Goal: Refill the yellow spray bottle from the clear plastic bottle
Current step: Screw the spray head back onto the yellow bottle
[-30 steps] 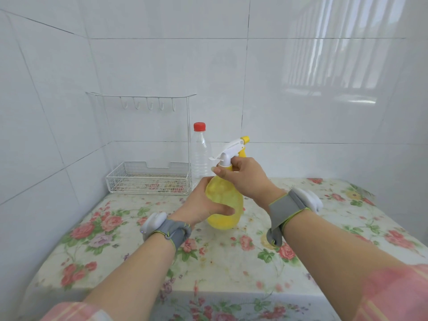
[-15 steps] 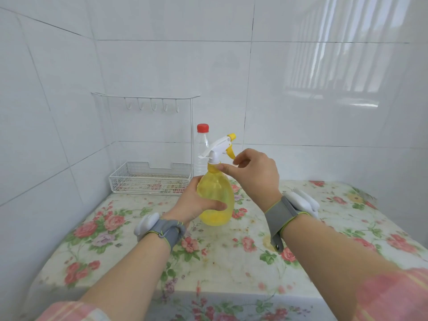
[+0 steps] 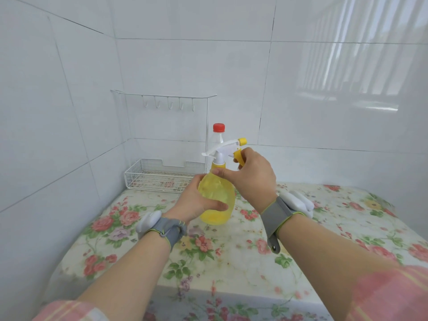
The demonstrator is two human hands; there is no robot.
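Observation:
The yellow spray bottle stands upright on the floral table, with a white trigger head and yellow nozzle pointing right. My left hand wraps around its round body from the left. My right hand grips the neck collar under the spray head, thumb in front and fingers behind the trigger. The clear plastic bottle with a red cap stands right behind the sprayer, mostly hidden by it.
A white wire basket with a hook rail above it sits in the back left corner. White tiled walls close the left and back sides. The floral tablecloth reaches to the near edge.
The spray head has turned, its nozzle swinging from left of centre toward the right. My right hand has re-gripped lower on the neck. My left hand keeps its hold on the body.

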